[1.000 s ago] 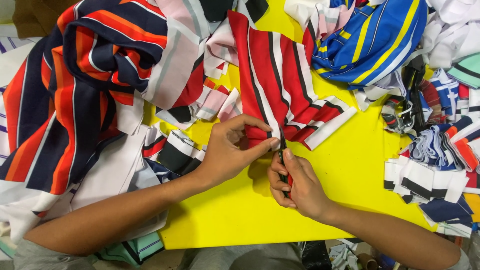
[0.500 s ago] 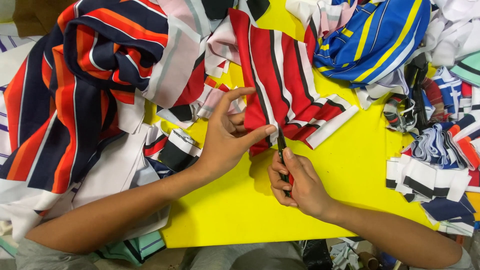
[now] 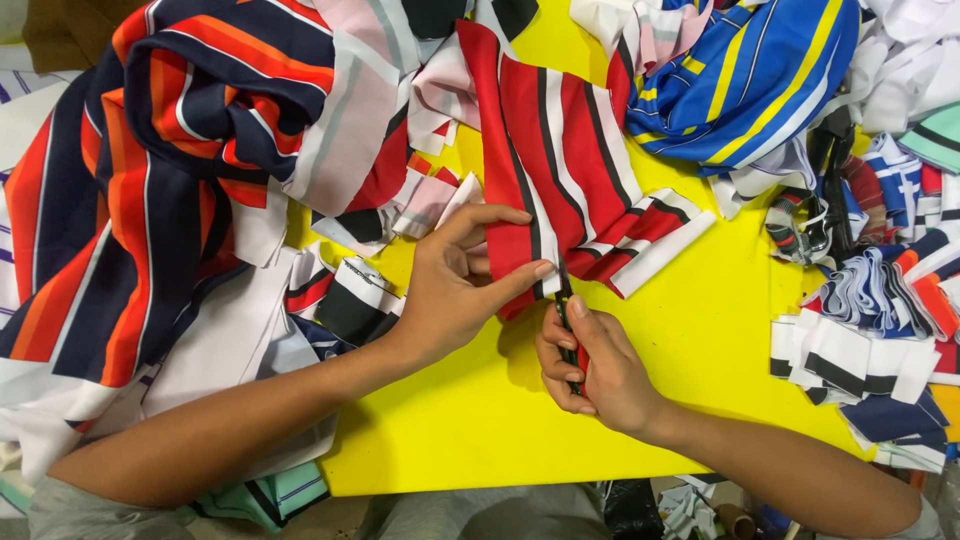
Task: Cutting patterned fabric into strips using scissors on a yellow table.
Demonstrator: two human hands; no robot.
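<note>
- Closest to the camera, the right hand (image 3: 598, 365) is curling tight around a small cutting tool (image 3: 566, 312), blade end pointing up at the cloth. Can't really tell whether it's snips or a knife, since the fingers are covering most of it.
- Just past that, the left hand (image 3: 450, 285) is lying open and pinning down the red striped fabric (image 3: 565, 165) on the yellow board (image 3: 700, 350), thumb sitting right next to the blade.
- Honestly that thumb is looking risky; one slip and it's getting nicked, or the cloth is bunching and the cut is wandering off the stripe.
- Further back, a navy-and-orange striped pile (image 3: 150, 180) and a blue-and-yellow one (image 3: 745, 85) are running out of frame.
- The cut strips (image 3: 865, 330) at right are also getting cropped.
</note>
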